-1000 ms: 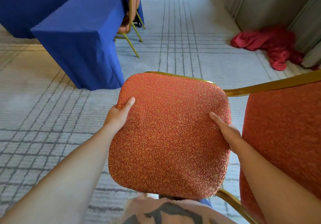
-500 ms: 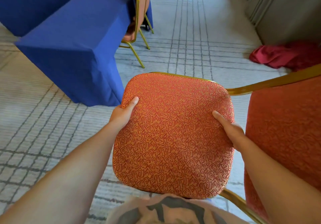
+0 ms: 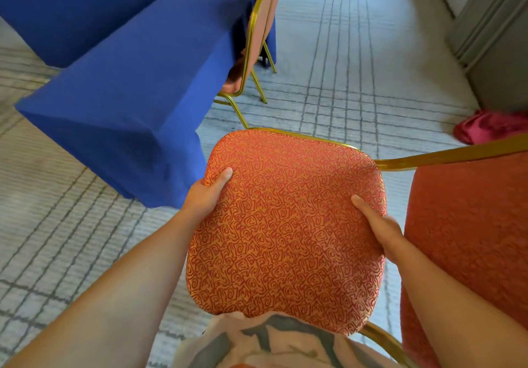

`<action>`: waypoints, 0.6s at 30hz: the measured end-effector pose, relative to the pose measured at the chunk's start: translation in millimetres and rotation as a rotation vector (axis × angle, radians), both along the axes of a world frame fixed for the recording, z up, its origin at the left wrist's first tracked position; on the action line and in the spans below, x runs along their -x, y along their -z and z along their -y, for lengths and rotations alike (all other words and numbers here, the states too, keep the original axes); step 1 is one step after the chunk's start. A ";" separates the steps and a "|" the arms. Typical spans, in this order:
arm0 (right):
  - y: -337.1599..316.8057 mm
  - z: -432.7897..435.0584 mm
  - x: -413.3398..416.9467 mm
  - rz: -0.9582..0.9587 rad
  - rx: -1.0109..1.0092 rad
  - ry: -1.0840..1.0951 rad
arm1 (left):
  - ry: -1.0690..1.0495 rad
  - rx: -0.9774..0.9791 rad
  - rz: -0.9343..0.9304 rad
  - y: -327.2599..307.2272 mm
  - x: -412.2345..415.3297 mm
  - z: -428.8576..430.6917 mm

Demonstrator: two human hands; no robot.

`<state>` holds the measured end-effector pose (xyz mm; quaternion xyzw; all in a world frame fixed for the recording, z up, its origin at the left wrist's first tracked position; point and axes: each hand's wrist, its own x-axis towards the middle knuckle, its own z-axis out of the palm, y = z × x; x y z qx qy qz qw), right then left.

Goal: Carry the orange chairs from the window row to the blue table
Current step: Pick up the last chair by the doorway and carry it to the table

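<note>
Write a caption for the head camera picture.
Left hand and right hand hold an orange chair beside the blue table.

one camera, worn on the person's head, looks forward and steeply down. it sits close over the orange chair gripped by the left hand and right hand. the blue table fills the upper left, and carpet runs beyond, its lines bowed by the wide lens.
</note>
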<state>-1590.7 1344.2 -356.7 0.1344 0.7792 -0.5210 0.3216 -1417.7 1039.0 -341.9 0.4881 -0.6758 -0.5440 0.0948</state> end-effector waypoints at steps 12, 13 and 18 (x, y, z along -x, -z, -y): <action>-25.0 175.4 193.4 -0.087 0.065 0.069 | 0.025 0.019 -0.023 -29.2 212.8 183.7; -18.8 184.2 207.5 -0.079 0.059 0.071 | 0.039 0.010 -0.005 -23.7 228.3 193.7; -0.2 232.7 291.1 -0.052 0.019 0.071 | 0.011 -0.018 0.005 3.3 298.5 232.0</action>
